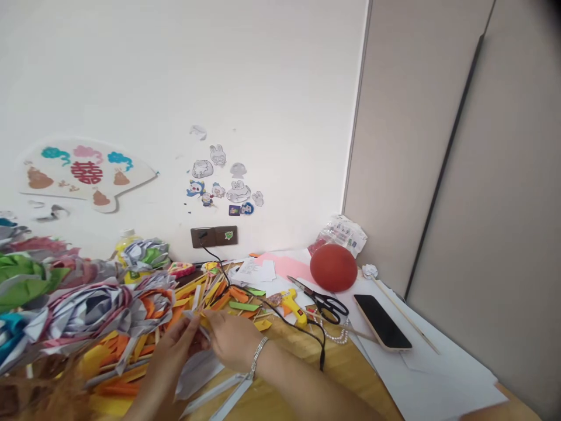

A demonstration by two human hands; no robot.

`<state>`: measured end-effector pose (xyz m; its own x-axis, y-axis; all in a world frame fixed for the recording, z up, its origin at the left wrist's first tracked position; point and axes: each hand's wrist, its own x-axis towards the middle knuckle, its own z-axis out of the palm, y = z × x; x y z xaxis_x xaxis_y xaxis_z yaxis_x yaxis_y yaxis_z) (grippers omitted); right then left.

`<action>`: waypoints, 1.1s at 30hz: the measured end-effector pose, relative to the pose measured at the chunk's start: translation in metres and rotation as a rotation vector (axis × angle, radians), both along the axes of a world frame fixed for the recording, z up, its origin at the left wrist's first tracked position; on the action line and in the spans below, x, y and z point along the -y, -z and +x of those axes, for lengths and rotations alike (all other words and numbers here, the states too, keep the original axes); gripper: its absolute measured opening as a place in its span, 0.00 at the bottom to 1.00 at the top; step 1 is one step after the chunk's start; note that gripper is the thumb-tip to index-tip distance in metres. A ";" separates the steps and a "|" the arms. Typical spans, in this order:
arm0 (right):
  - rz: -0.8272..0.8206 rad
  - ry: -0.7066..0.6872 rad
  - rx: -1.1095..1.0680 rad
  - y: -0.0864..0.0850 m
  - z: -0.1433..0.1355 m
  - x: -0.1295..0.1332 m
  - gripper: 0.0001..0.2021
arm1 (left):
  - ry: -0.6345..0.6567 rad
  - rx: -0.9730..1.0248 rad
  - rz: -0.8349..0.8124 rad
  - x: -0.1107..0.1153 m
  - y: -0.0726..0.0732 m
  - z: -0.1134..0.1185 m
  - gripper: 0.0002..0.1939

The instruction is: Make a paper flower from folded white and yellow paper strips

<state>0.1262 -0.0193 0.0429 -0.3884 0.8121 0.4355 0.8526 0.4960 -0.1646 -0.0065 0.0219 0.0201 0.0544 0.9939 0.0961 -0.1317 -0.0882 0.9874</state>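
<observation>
My left hand point(176, 340) and my right hand point(232, 339) meet over the front of the table, fingers pinched together. Between them is a small piece of folded paper point(204, 333), pale with a bit of yellow near the fingertips; the fingers cover most of it. A silvery bracelet circles my right wrist. Below the hands lie a white sheet point(199, 369) and white paper strips point(231, 397). Orange and yellow paper pieces point(114, 349) and thin wooden sticks are heaped to the left and behind.
Crumpled paper flowers point(83, 307) crowd the left. To the right are a yellow glue gun point(293, 304) with a black cable, scissors point(331, 305), a bead string point(335, 336), a red balloon point(333, 268) and a phone point(383, 323) on white paper. A wall stands behind.
</observation>
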 end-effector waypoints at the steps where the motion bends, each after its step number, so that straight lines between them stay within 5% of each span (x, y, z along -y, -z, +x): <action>1: -0.006 -0.001 0.005 0.000 0.001 -0.001 0.24 | 0.031 0.014 -0.020 0.000 0.000 0.000 0.21; 13: -0.081 0.178 -0.168 0.003 0.001 -0.002 0.11 | 0.135 0.065 0.027 0.009 -0.002 0.003 0.21; 17: 0.032 0.206 -0.306 0.003 -0.005 0.001 0.05 | 0.152 0.057 0.083 0.014 -0.003 0.005 0.20; 25: -0.007 0.167 -0.443 0.004 -0.006 0.003 0.05 | 0.179 -0.004 0.106 0.023 -0.007 0.011 0.22; 33: -0.066 -0.001 -0.753 0.012 -0.007 -0.004 0.07 | 0.217 0.093 0.035 0.009 0.008 0.006 0.21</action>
<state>0.1191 -0.0155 0.0305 -0.0056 0.8455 0.5340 0.4973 0.4657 -0.7320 -0.0003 0.0128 0.0117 0.2556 0.9559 0.1449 -0.2411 -0.0821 0.9670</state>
